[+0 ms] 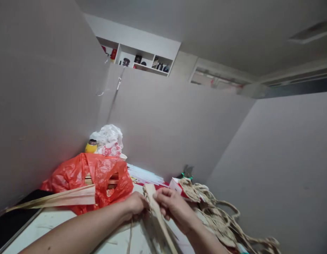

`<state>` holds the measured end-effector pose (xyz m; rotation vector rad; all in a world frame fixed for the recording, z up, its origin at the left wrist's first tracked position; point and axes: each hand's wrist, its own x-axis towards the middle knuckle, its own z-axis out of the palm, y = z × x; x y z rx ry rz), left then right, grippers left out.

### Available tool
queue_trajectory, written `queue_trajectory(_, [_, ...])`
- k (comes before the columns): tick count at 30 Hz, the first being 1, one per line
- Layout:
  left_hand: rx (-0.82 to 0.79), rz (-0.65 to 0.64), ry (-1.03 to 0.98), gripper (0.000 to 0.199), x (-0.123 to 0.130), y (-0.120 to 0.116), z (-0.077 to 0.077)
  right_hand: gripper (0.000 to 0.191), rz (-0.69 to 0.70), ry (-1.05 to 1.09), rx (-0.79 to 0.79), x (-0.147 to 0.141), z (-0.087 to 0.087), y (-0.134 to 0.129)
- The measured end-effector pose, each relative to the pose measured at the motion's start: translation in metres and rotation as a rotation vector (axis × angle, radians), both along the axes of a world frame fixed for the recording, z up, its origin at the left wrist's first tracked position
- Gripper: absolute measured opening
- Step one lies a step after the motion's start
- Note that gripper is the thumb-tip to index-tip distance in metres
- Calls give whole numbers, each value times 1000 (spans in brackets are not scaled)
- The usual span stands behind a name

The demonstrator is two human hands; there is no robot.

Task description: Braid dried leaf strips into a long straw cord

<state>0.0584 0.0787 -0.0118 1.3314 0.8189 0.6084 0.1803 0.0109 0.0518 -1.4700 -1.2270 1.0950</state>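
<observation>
A pale, flat strip (158, 211) of dried leaf or husk runs down toward me between my hands, wide at its top end. My right hand (172, 206) pinches its upper right edge between thumb and fingers. On the other side, my left hand (137, 204) is closed at a braided cord (146, 193) that lies along the strip's left edge. The left fingertips are partly hidden. A thin strand (130, 236) hangs below the left hand.
At the left, a red plastic bag (70, 173) holds husk pieces, with a loose husk (65, 198) before it. Behind stand a white bag (107, 135) and yellow jar (91, 146). Coiled braided rope (218, 222) lies right, near pliers (188, 173). Grey partitions surround the white table (53, 224).
</observation>
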Motion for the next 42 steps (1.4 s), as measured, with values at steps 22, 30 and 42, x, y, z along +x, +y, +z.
queue_trajectory(22, [279, 113, 54, 16, 17, 4, -16, 6, -104, -126, -71, -14, -62, -19])
queue_trajectory(30, [362, 157, 39, 18, 17, 5, -20, 6, -130, -33, -95, -14, -68, -16])
queue_trajectory(42, [359, 131, 8, 19, 22, 7, -28, 19, -226, -262, 170, -22, -72, -13])
